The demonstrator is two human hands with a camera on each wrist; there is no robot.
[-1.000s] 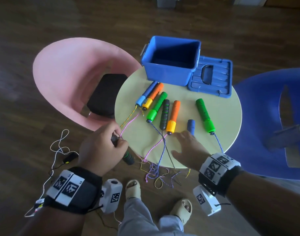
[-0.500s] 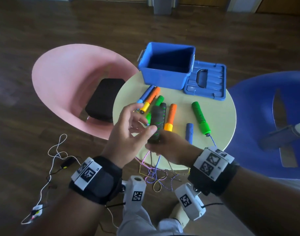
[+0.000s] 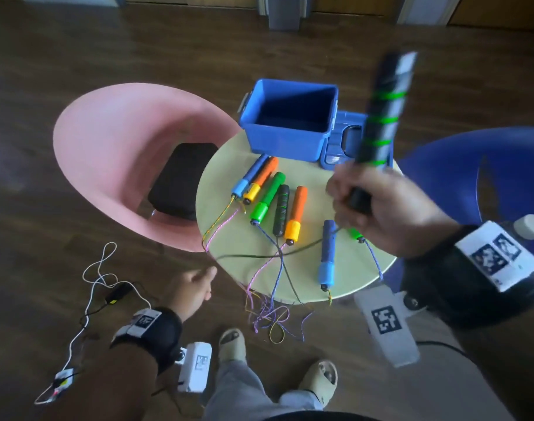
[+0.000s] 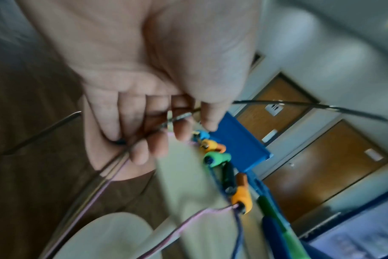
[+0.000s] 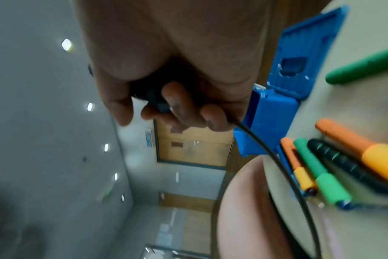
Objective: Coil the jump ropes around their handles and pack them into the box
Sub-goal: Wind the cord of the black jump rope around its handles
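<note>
My right hand (image 3: 355, 205) grips the lower end of a black jump-rope handle with green stripes (image 3: 381, 117) and holds it upright, high above the round table (image 3: 353, 268). In the right wrist view my right hand (image 5: 166, 108) has its fingers curled round that handle (image 5: 153, 94). The thin black rope (image 3: 259, 256) runs from it across the table to my left hand (image 3: 209, 273), which pinches it at the table's left edge. The left wrist view shows my left hand (image 4: 188, 126) with the rope (image 4: 182, 116) between thumb and fingers. Its twin black handle (image 3: 281, 214) lies on the table. The open blue box (image 3: 290, 141) is empty.
Several coloured handles lie on the table: blue (image 3: 250, 177), orange-yellow (image 3: 261, 180), green (image 3: 267, 197), orange (image 3: 296, 214), blue (image 3: 328, 253). The box's lid (image 3: 341, 147) lies beside it. Tangled rope ends (image 3: 268, 314) hang over the front edge. A pink chair (image 3: 123, 141) stands left, a blue chair (image 3: 487, 177) right.
Both hands were together on the black handle over the table. My right hand has raised it up and to the right; my left hand has slid down-left along the rope.
</note>
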